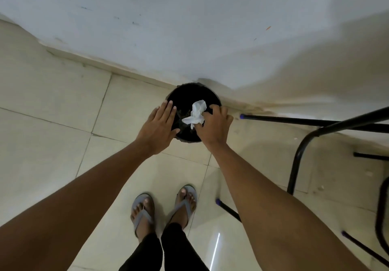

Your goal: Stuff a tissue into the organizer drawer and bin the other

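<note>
A round black bin [185, 94] stands on the tiled floor against the white wall, seen from straight above. My right hand [214, 126] holds a crumpled white tissue [196, 113] by its fingertips over the bin's dark opening. My left hand [160, 127] hovers flat over the bin's left rim with fingers spread and nothing in it. The organizer drawer is not in view.
Black metal chair legs [299, 161] with purple end caps stand to the right of the bin and beside my right arm. My feet in grey flip-flops [164, 209] stand on the cream floor tiles [52, 123] below the bin. The wall skirting runs behind the bin.
</note>
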